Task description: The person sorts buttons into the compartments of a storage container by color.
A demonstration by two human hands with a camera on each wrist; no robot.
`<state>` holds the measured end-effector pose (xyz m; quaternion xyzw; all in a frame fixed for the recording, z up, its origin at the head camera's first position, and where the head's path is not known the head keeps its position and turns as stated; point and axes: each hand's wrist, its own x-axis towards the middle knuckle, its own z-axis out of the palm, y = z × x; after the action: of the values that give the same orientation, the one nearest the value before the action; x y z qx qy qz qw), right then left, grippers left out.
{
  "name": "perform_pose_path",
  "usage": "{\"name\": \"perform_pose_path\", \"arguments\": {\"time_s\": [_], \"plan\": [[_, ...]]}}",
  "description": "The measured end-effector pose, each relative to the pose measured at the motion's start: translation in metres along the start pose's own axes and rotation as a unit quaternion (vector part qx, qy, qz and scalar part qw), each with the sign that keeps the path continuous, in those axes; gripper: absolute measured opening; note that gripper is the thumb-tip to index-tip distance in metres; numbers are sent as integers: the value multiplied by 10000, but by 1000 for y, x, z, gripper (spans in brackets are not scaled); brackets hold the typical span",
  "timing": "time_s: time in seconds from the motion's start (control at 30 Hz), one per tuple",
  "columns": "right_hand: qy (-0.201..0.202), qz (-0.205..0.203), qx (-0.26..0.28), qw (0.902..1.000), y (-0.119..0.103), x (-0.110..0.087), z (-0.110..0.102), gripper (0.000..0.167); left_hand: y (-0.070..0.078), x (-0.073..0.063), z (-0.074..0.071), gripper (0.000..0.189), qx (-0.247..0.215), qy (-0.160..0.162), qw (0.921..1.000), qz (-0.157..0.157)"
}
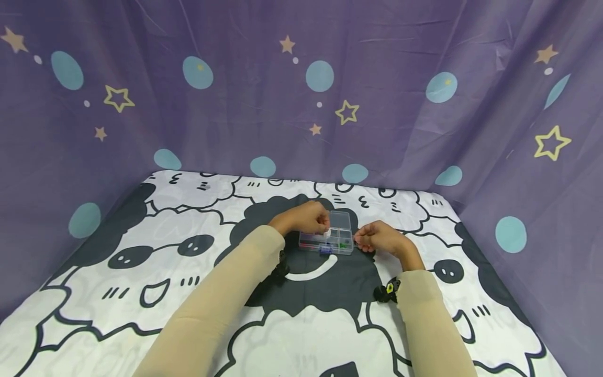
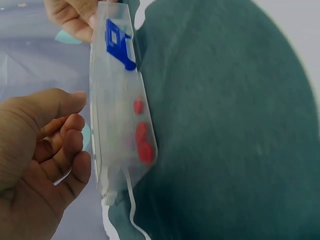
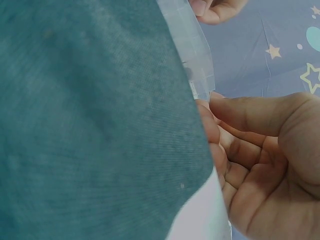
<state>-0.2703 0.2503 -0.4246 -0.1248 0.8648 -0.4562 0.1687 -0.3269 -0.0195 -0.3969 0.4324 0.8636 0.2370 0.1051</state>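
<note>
A clear plastic compartment box (image 1: 335, 250) lies on the dark printed patch of the cloth, its clear lid (image 1: 340, 220) open at the back. A blue clasp (image 2: 117, 45) sits on its front side. Red pieces (image 2: 144, 150) show through the wall at the left end, and green pieces (image 1: 343, 245) lie toward the right. Over the left compartments hovers my left hand (image 1: 311, 217), fingers loosely bent, with a gap between thumb and index finger. A small white spot near its fingertips is too small to identify. My right hand (image 3: 260, 150) pinches the box's right end between thumb and fingers.
The box rests on a cloth (image 1: 188, 324) printed with black and white cartoon faces. Behind and at both sides hangs a purple curtain (image 1: 264, 120) with stars and blue spots. Dark wrist straps (image 1: 387, 291) sit at the sleeve ends.
</note>
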Motion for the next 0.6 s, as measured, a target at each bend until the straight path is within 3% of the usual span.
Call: {"name": "perform_pose_path", "arguments": {"time_s": [0.6], "plan": [[-33,-14,33,10000,1,0,-1,18,-16,-27,-11,15,129,167,9998,-40]]}}
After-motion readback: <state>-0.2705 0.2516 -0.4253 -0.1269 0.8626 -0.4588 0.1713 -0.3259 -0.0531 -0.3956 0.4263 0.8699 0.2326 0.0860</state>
